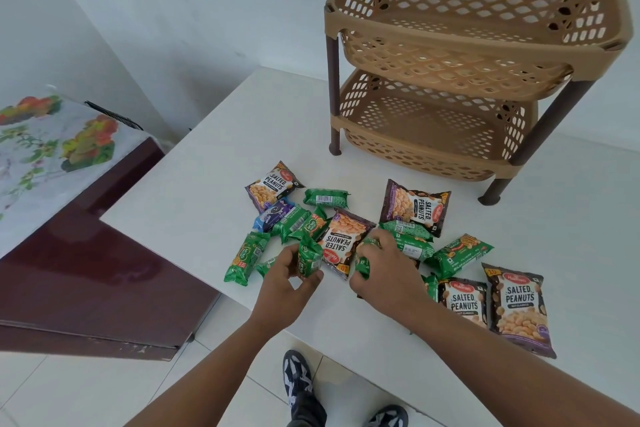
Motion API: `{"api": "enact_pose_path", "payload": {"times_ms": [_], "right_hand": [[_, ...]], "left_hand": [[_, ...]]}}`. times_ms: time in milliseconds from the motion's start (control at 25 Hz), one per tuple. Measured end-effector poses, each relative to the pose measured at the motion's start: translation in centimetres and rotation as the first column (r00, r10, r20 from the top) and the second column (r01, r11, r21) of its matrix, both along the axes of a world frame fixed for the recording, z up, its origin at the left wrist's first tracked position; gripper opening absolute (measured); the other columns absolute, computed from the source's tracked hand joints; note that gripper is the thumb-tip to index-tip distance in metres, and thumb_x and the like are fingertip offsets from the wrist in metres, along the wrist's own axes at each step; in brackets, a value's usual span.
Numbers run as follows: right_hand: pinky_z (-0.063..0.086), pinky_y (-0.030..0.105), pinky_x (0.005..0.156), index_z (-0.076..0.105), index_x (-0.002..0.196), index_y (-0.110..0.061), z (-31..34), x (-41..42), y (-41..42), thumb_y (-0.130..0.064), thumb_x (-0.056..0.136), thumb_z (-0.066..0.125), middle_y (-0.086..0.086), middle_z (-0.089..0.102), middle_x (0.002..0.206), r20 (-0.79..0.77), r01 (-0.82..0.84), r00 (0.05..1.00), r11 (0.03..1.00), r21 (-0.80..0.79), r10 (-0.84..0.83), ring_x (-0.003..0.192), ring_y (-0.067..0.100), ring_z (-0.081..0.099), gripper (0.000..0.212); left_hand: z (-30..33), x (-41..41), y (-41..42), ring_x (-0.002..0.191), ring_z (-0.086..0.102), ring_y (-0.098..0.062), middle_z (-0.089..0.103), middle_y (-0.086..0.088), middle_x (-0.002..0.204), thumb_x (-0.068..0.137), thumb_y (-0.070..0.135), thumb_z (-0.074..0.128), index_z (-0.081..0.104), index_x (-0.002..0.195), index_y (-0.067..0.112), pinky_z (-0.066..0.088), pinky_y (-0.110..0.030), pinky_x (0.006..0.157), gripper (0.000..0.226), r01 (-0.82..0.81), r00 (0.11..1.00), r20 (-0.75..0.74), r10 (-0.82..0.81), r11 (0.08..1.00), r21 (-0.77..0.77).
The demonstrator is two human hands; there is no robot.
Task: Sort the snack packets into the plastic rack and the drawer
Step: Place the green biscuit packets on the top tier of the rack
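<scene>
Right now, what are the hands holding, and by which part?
The left hand grips a green packet around its lower end. The right hand grips another green packet around its middle.

Green and peanut snack packets (349, 239) scattered before empty two-tier tan rack (460, 55).

I stand at a white table (214, 156) whose top is smooth and evenly lit. Behind the table rise plain pale walls (173, 3), meeting in a corner to the table's far left. Left of the table, close against its edge, sits a dark maroon cabinet (86, 274) with a glossy side; a floral cloth (52, 149) printed with red and green fruit covers its top. Below the table's near edge lies a floor of pale tiles (69, 392) with thin grout lines.
</scene>
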State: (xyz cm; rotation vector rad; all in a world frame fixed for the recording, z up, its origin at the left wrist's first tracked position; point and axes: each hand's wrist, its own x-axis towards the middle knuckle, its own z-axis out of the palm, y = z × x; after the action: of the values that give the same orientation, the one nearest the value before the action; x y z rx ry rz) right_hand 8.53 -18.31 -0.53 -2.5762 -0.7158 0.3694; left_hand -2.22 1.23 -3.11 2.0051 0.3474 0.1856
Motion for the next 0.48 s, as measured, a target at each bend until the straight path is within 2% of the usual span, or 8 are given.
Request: {"api": "enact_pose_path", "payload": {"times_ms": [120, 240, 320, 360, 440, 480], "right_hand": [[0.041, 0.022, 0.061, 0.064, 0.109, -0.018, 0.3, 0.0, -0.4, -0.038, 0.078, 0.061, -0.002, 0.033, 0.142, -0.092, 0.142, 0.987, 0.98, 0.139, -0.13, 0.083, 0.014, 0.06, 0.037], [0.037, 0.015, 0.066, 0.065, 0.114, -0.024, 0.6, 0.0, -0.7, -0.033, 0.079, 0.065, -0.004, 0.03, 0.15, -0.188, 0.246, 0.961, 0.94, 0.235, -0.204, 0.101, 0.016, 0.058, 0.036], [0.04, 0.02, 0.074, 0.068, 0.121, -0.024, 0.6, 0.0, -0.9, -0.028, 0.084, 0.065, 0.001, 0.029, 0.156, -0.244, 0.268, 0.948, 0.926, 0.265, -0.205, 0.108, 0.018, 0.056, 0.037], [0.039, 0.021, 0.079, 0.07, 0.123, -0.023, 0.6, -0.1, -1.1, -0.026, 0.087, 0.064, 0.003, 0.028, 0.157, -0.266, 0.27, 0.943, 0.925, 0.266, -0.199, 0.105, 0.016, 0.053, 0.037], [0.037, 0.014, 0.077, 0.07, 0.125, -0.02, 0.5, -0.5, -1.4, -0.025, 0.089, 0.064, 0.004, 0.029, 0.159, -0.272, 0.269, 0.942, 0.926, 0.264, -0.196, 0.101, 0.011, 0.045, 0.037], [0.034, 0.009, 0.076, 0.071, 0.123, -0.019, 0.5, -0.7, -1.5, -0.026, 0.088, 0.065, 0.003, 0.03, 0.158, -0.265, 0.278, 0.942, 0.921, 0.272, -0.206, 0.106, 0.01, 0.044, 0.036]], "left_hand": [[0.0, 0.5, -0.1, 0.084, 0.067, -0.023, 0.073, 0.005, 0.106, 0.092, 0.03, 0.076, 0.057, 0.123, 0.029, 0.059, -0.033, 0.076, 0.036, -0.026, 0.998, -0.065, 0.012, 0.975, -0.22], [-0.2, 1.2, -0.3, 0.093, 0.069, -0.023, 0.075, 0.001, 0.113, 0.089, 0.025, 0.078, 0.058, 0.123, 0.021, 0.06, -0.031, 0.075, 0.04, -0.071, 0.994, -0.108, 0.028, 0.906, -0.417], [-0.5, 1.5, -0.4, 0.098, 0.069, -0.022, 0.076, 0.002, 0.114, 0.089, 0.023, 0.078, 0.059, 0.123, 0.02, 0.059, -0.029, 0.076, 0.039, -0.088, 0.989, -0.142, 0.025, 0.885, -0.457], [-0.7, 1.7, -0.5, 0.099, 0.07, -0.024, 0.076, 0.002, 0.114, 0.089, 0.022, 0.079, 0.059, 0.122, 0.019, 0.059, -0.029, 0.077, 0.039, -0.096, 0.986, -0.164, 0.022, 0.882, -0.461], [-1.0, 1.7, -0.7, 0.099, 0.07, -0.026, 0.076, 0.001, 0.111, 0.087, 0.023, 0.081, 0.059, 0.121, 0.018, 0.059, -0.03, 0.075, 0.04, -0.112, 0.98, -0.197, 0.023, 0.883, -0.456], [-1.0, 1.8, -0.8, 0.099, 0.07, -0.025, 0.077, 0.002, 0.111, 0.085, 0.024, 0.082, 0.059, 0.12, 0.017, 0.059, -0.031, 0.075, 0.042, -0.117, 0.979, -0.203, 0.025, 0.883, -0.454]]}}
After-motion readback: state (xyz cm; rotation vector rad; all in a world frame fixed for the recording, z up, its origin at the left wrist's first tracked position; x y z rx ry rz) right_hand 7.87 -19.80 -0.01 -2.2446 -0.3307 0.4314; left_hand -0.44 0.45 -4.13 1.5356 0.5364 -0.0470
